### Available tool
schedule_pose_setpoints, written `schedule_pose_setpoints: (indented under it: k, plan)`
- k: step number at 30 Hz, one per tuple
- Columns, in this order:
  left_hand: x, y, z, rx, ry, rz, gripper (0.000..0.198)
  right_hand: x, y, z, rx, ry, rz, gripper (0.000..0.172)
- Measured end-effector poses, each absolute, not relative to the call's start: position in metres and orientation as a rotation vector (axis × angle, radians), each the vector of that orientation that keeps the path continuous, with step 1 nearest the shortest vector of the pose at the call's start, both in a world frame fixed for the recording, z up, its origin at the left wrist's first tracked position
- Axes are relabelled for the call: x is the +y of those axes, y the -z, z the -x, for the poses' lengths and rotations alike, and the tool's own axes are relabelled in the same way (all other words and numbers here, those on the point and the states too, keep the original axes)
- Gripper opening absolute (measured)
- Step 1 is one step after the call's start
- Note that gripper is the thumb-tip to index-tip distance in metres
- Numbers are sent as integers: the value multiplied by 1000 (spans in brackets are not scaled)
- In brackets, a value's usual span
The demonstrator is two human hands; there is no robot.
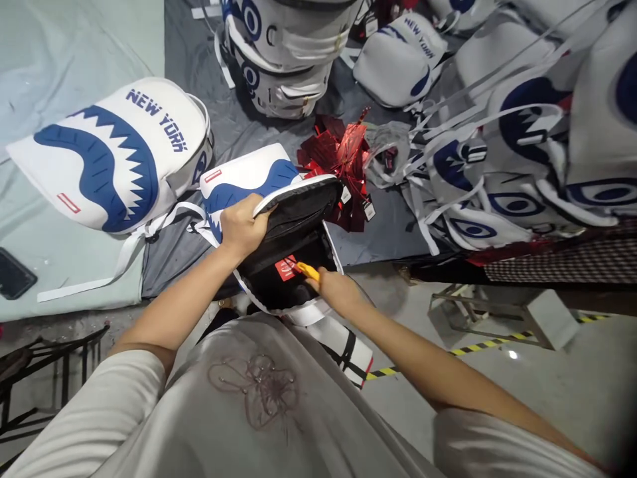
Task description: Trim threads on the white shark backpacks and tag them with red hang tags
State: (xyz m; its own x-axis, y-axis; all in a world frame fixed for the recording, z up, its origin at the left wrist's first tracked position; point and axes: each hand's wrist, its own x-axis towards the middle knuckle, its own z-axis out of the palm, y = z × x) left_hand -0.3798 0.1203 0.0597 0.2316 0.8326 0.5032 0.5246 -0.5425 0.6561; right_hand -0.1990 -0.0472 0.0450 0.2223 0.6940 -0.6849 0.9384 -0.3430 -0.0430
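A white and blue backpack [249,172] stands unzipped at the table's front edge, its black lining [269,285] showing. My left hand [243,226] is closed around the rim of its front panel and holds that panel up. Inside the opening, my right hand [331,285] grips yellow thread snips [308,271]. Their dark tips point at a red label [285,268] sewn to the lining and seem to touch it; whether they do, I cannot tell. The fingertips of my right hand are partly hidden behind the handle.
Another backpack [119,153] marked NEW YORK lies on the left, near a dark phone [14,273]. Red tags [341,166] are heaped behind the open bag. Stacked bags [288,60] stand at the back, and more bags [517,159] crowd the right. A stool [502,315] is on the floor.
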Motion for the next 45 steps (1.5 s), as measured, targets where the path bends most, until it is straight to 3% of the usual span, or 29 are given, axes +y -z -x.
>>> schedule_pose_setpoints:
  k: [6, 10, 13, 18, 24, 26, 29, 32, 35, 40, 45]
  plan:
    - [119, -62, 380, 1182, -1278, -2201, 27, -31, 27, 235, 1643, 872, -2400, 40]
    - [127, -55, 386, 1286, -1277, -2186, 28, -35, 46, 217, 1340, 755, -2722, 49]
    - [130, -52, 384, 1316, -1236, -2183, 26, -39, 48, 215, 1248, 760, -2821, 47]
    - [129, -58, 377, 1253, -1244, -2227, 26, -35, 18, 208, 1271, 830, -2842, 41]
    - [128, -64, 376, 1217, -1226, -2268, 29, -65, -74, 136, 1257, 1072, -2570, 28]
    - [128, -63, 377, 1224, -1226, -2244, 28, -89, -98, 116, 1129, 1310, -2562, 23]
    - [129, -62, 377, 1240, -1222, -2213, 29, -123, -107, 107, 747, 1984, -2703, 31]
    - [129, -63, 377, 1243, -1194, -2218, 30, -144, -90, 113, 394, 2509, -2819, 40]
    - [129, -68, 377, 1228, -1168, -2234, 28, -152, -65, 123, 337, 2727, -2787, 43]
    - [103, -67, 364, 1056, -1078, -2404, 23, -130, -37, 140, 458, 2602, -2831, 47]
    - [45, -51, 353, 647, -704, -2605, 20, -80, -22, 161, 809, 2308, -2883, 50]
